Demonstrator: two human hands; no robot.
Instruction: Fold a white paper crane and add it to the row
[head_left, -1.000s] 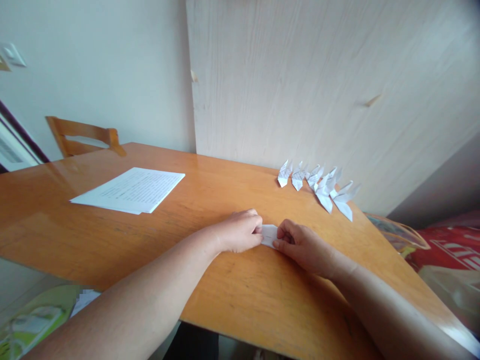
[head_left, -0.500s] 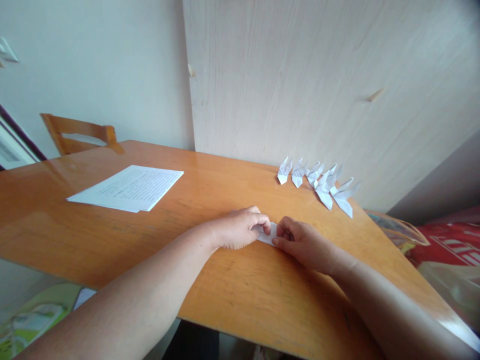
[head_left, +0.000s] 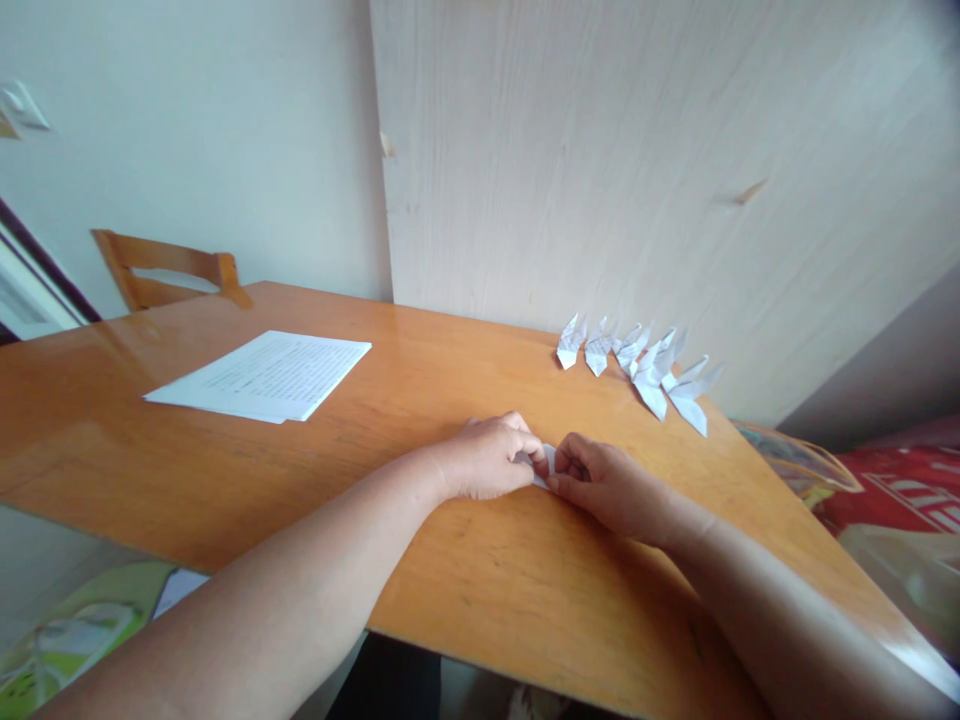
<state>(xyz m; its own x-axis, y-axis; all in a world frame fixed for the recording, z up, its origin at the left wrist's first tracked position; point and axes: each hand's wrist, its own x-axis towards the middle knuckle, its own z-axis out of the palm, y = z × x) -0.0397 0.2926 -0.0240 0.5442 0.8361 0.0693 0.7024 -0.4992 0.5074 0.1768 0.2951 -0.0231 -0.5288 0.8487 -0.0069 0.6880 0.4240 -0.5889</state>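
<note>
Between my two hands lies a small folded piece of white paper [head_left: 550,462], low against the wooden table [head_left: 480,570]. My left hand [head_left: 501,457] covers its left part, with fingers bent down onto it. At the other end my right hand [head_left: 598,482] pinches the paper's right edge between thumb and curled fingers. Most of the paper is hidden under the fingers, so its folded shape is hard to make out. Beyond my right hand stand several folded paper figures [head_left: 651,372], white with pointed tips, some with printed lines.
A stack of printed sheets [head_left: 259,378] lies on the table's left side. Behind it is a wooden chair [head_left: 176,262]. A pale wood-grain panel [head_left: 570,160] rises at the table's back edge. Red and clear bags [head_left: 900,490] sit past the right edge.
My left hand has slid slightly right along the paper, closer to my right hand, so less paper shows between them. My right hand stays nearly in place. The view has shifted slightly.
</note>
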